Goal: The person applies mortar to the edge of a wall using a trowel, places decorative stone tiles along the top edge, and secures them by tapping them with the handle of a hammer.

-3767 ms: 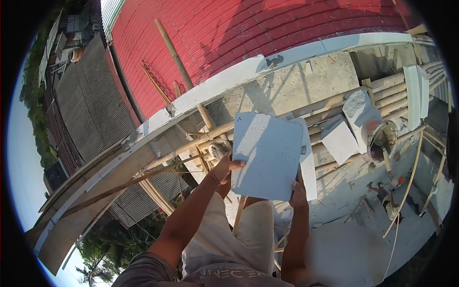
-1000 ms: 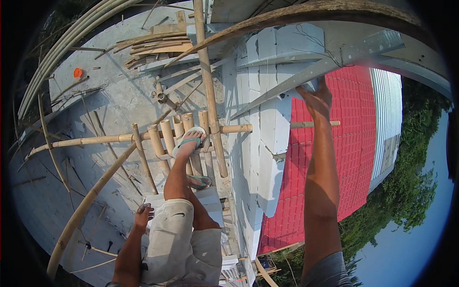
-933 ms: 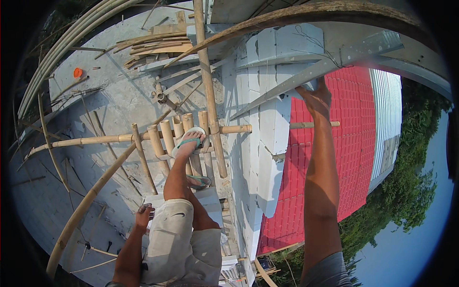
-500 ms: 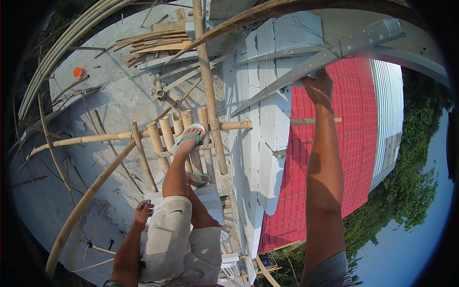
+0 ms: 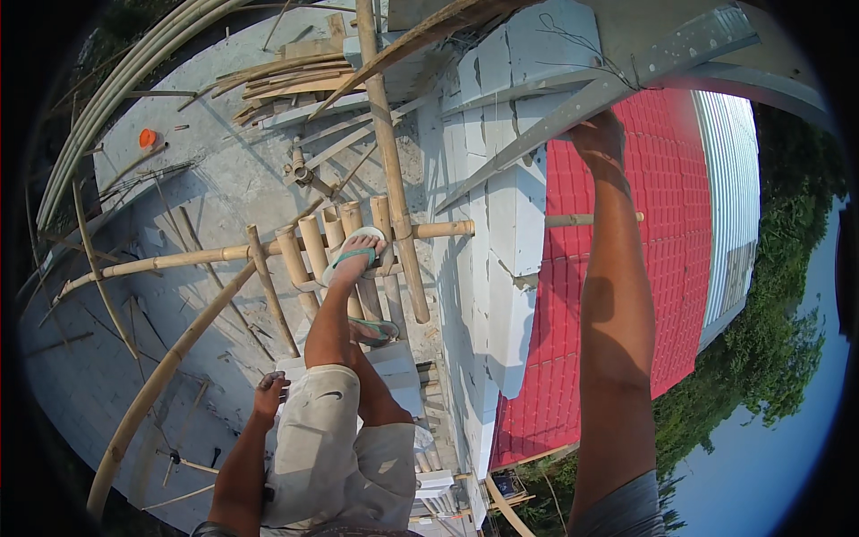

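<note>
One-handed at metal beam (image 5: 658,72)

Reaching right hand (image 5: 601,143) to two o'clock beside block wall (image 5: 510,224), with fingertips hidden; dangling left hand (image 5: 271,391) at eight o'clock, half-curled; unable to tell either grip; no longer clasping loose block two-handed.

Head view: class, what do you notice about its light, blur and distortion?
Head view: strong sunlight, with a dark shadow patch on the right forearm; head view: a soft pinkish smear beside the metal beam; head view: black corners, and a bowed bamboo pole at lower left, its curve probably exaggerated by the fisheye lens.
</note>
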The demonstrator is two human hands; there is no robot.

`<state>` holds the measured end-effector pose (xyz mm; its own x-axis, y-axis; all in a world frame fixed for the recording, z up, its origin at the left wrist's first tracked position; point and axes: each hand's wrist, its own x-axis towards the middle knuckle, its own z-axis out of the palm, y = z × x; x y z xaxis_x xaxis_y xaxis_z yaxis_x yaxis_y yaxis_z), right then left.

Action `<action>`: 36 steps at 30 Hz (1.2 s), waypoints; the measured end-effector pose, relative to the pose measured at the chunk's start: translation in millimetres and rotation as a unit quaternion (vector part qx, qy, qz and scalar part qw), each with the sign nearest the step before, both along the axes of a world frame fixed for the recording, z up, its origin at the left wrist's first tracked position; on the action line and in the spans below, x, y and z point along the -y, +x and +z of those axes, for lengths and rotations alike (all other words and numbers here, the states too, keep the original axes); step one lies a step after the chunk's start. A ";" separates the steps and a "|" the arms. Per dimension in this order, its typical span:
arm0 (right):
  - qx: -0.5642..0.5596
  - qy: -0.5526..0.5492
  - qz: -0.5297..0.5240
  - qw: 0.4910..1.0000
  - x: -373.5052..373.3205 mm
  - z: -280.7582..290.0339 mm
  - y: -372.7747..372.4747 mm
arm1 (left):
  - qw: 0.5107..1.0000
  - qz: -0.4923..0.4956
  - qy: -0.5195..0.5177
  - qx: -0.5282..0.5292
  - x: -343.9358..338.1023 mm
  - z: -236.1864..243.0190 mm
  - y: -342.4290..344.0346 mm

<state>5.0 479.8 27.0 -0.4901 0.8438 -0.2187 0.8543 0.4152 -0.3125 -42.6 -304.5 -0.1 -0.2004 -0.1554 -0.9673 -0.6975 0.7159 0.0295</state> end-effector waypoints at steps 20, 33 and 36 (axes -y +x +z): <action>0.035 0.022 0.023 0.999 -2.6 -4.5 -1.7 | 1.000 0.027 0.010 -0.012 -7.4 -3.6 3.0; 0.019 0.034 0.068 0.997 -8.7 -9.5 5.4 | 0.999 0.040 0.015 -0.017 -11.4 -8.0 11.3; 0.016 0.016 0.046 0.999 -8.1 -9.1 4.6 | 0.999 0.035 0.017 -0.016 -12.4 -9.1 12.6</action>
